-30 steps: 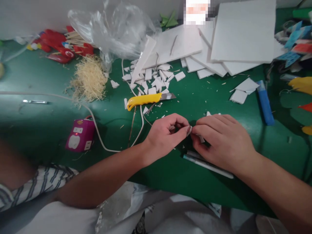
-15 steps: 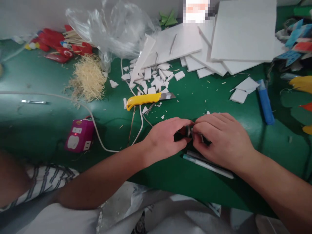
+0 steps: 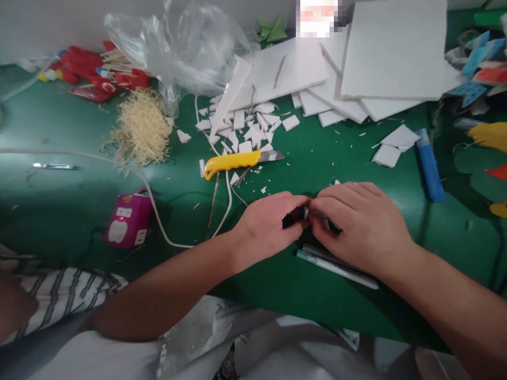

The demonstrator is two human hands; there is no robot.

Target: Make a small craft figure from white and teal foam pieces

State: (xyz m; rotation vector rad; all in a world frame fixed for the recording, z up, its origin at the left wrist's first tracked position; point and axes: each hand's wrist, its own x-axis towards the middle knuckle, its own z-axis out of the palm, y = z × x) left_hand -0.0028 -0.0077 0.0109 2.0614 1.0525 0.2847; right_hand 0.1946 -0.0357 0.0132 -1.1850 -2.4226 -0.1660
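Close together over the green table (image 3: 253, 279), my left hand (image 3: 273, 219) and my right hand (image 3: 352, 221) pinch a small object (image 3: 304, 212) between their fingertips. Only a dark and pale sliver of it shows, so its kind cannot be made out. Fingers of both hands are closed, with thumbs below. Just under my right hand lies a white pen-like stick (image 3: 336, 269) with a teal end, beside a darker strip. Beyond my left hand rests a yellow utility knife (image 3: 241, 161), its blade out and pointing right.
White foam boards (image 3: 392, 50) are stacked at the back, with foam scraps (image 3: 253, 129) before them. Left are wood shavings (image 3: 142, 126), red figures (image 3: 85, 66), and a purple power adapter (image 3: 129, 220) with a white cable. A blue cutter (image 3: 431, 166) lies right. A striped sleeve (image 3: 67, 295) shows lower left.
My right fingertips have shifted slightly left, closer to the left ones, covering more of the small object. The person at the left edge has moved a little.
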